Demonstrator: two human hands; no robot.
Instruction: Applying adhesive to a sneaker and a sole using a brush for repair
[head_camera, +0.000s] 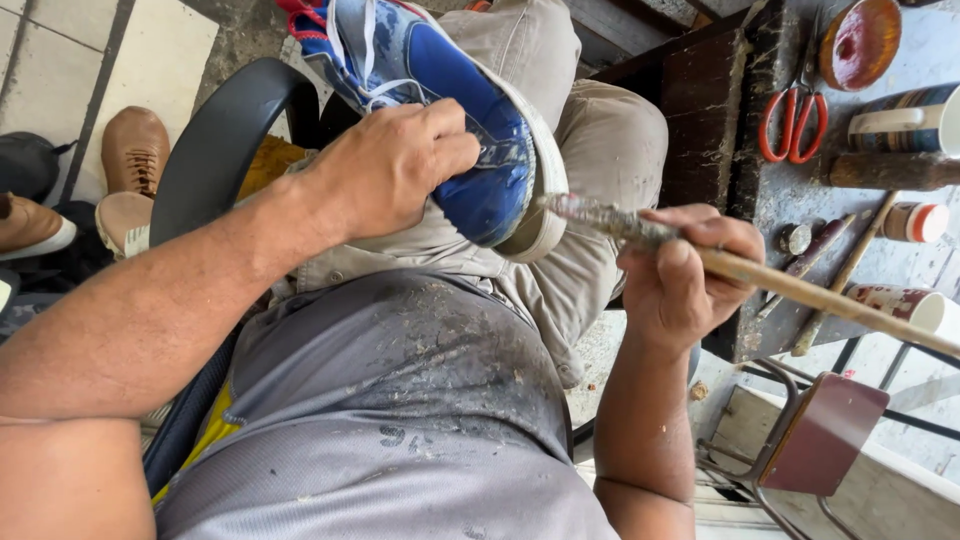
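On the lap, left hand fingers gripping blue shoe, right hand fingers holding brush, lidded jars beside.

Daylight falls on a pale tiled floor at upper left, where tan shoes stand beside a black chair arm. At right a dark, stained work surface carries red-handled scissors, a striped mug, small pots and sticks. Below it stands a small metal-framed stool with a maroon seat.
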